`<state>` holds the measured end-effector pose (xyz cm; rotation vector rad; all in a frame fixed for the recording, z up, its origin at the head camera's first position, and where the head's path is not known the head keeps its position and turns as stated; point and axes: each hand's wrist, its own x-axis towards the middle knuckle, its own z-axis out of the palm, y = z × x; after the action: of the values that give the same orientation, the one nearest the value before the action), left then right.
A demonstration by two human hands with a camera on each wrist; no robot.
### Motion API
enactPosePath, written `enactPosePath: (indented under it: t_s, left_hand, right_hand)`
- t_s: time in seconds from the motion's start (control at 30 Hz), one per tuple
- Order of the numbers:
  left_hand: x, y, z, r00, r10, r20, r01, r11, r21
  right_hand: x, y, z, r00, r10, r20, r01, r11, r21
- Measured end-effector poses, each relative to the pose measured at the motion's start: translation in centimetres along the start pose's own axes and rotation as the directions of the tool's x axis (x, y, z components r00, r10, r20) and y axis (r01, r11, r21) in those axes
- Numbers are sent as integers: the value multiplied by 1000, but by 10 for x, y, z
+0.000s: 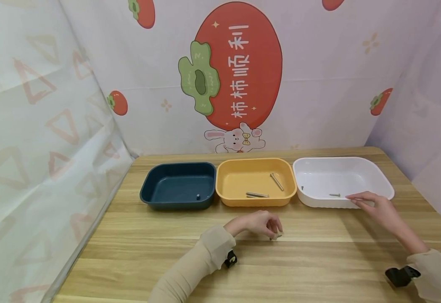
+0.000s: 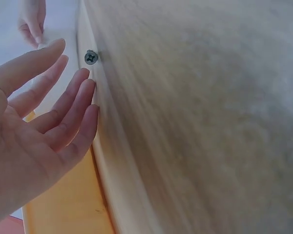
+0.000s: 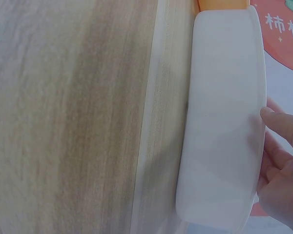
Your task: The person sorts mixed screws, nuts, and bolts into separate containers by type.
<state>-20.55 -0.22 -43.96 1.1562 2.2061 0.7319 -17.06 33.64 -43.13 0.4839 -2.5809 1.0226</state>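
Small screw (image 1: 277, 236) lies on desk (image 1: 318, 261) just right of left hand (image 1: 260, 223), long axis roughly left-right. Left hand nearest, fingers loose, holding nothing. Right hand (image 1: 375, 207) well apart, fingers straight over white tray (image 1: 383, 185) rim.

The wooden counter (image 1: 318, 261) carries three trays in a row along its far side: a dark blue tray (image 1: 178, 185) at ten o'clock, an orange tray (image 1: 256, 182) at twelve, a white tray (image 1: 341, 181) at two. A small screw (image 1: 275, 237) lies on the boards near the centre.
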Motion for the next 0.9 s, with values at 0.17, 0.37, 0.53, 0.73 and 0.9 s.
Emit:
enactPosePath:
  t_s: [0.17,0.37,0.53,0.73,0.9]
  left_hand:
    - [0,-1,2,1000,-14,-5,14,1000,-18]
    - [0,-4,6,999,-41,-36,40,999,-33]
    - [0,-2,9,996,-60,-62,61,998,15]
    - [1,0,12,993,-68,-94,75,995,73]
    - [2,-1,15,993,-48,-111,60,993,106]
  right_hand:
    - [0,0,0,1000,-4,-3,4,1000,7]
    - [0,1,1,1000,-19,-9,19,1000,18]
    - [0,-1,0,1000,-5,7,5,1000,18]
    - [0,0,-1,1000,3,12,-3,1000,16]
    - [0,0,0,1000,0,11,0,1000,12]
